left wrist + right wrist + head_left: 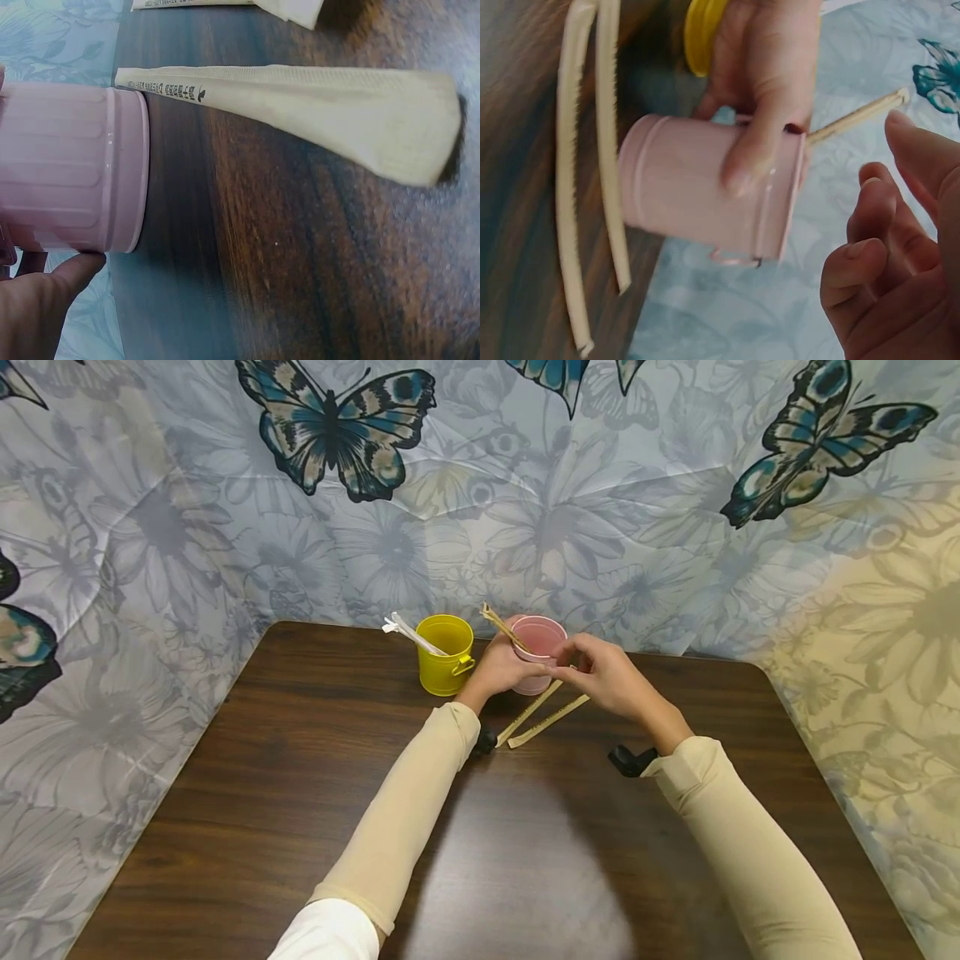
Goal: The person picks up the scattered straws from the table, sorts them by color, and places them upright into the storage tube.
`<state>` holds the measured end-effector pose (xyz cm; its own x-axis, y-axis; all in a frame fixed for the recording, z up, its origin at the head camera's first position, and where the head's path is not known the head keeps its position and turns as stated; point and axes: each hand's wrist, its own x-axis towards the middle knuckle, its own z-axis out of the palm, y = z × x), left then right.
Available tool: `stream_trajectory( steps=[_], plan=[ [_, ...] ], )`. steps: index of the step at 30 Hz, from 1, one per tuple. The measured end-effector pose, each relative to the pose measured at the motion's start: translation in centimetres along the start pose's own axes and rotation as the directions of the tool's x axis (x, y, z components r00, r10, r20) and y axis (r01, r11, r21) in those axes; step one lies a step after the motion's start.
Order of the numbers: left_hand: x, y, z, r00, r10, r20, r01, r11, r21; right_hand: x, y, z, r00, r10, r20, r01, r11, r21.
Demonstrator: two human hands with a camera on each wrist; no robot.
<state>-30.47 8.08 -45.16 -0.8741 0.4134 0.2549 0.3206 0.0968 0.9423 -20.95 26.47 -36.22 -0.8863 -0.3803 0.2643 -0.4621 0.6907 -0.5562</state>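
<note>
My left hand (498,668) holds a small pink bucket (697,184) by its side, thumb across the wall near the rim in the right wrist view. One slim brown paper-wrapped stick (501,622) leans in the bucket and sticks out over its rim. Beside the bucket's right rim in the head view is my right hand (606,675); in the right wrist view its fingers are loosely bent with nothing between them. Two more brown paper-wrapped sticks (550,722) lie on the table in front of the bucket, with print on one wrapper (300,97).
To the left of the pink bucket stands a yellow bucket (438,672) with white wrapped sticks (412,633) leaning out of it. Both buckets are near the far edge of the dark wooden table (300,827). A butterfly-patterned cloth (480,543) hangs right behind.
</note>
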Motion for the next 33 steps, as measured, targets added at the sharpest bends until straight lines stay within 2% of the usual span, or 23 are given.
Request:
stream_trajectory(
  steps=[5, 9, 14, 16, 20, 26, 33],
  plan=[
    [0.2, -0.3, 0.2, 1.0, 0.021, -0.013, -0.021, 1.0, -0.002, -1.8, 1.3, 0.8, 1.0, -0.016, 0.026, 0.017, 1.0, -0.017],
    [0.1, 0.4, 0.2, 0.999, 0.028, -0.023, -0.028, 1.0, -0.006, -3.0, 2.5, 2.1, 0.996, -0.024, 0.083, 0.026, 0.999, -0.021],
    [-0.5, 1.7, -0.1, 0.999, 0.019, -0.027, -0.02, 1.0, -0.008, -3.8, 3.9, 3.7, 0.989, 0.04, 0.143, -0.038, 0.999, -0.02],
    [-0.7, 2.0, -0.2, 0.999, 0.032, -0.021, -0.033, 0.999, -0.04, -4.0, 4.4, 4.3, 0.986, 0.062, 0.156, -0.061, 0.998, -0.011],
    [-0.7, 1.4, -0.2, 0.999, 0.039, -0.012, -0.04, 0.997, -0.066, -4.1, 5.2, 5.4, 0.982, 0.086, 0.166, -0.087, 0.996, -0.005],
    [-0.3, -0.1, -0.1, 1.0, -0.01, -0.02, 0.01, 0.999, 0.041, -4.1, 6.2, 6.5, 0.975, 0.109, 0.192, -0.106, 0.994, -0.024],
    [0.0, -0.2, 0.0, 1.0, 0.005, -0.022, -0.005, 1.0, 0.026, -4.5, 6.6, 7.0, 0.975, 0.099, 0.198, -0.089, 0.994, -0.056]
  ],
)
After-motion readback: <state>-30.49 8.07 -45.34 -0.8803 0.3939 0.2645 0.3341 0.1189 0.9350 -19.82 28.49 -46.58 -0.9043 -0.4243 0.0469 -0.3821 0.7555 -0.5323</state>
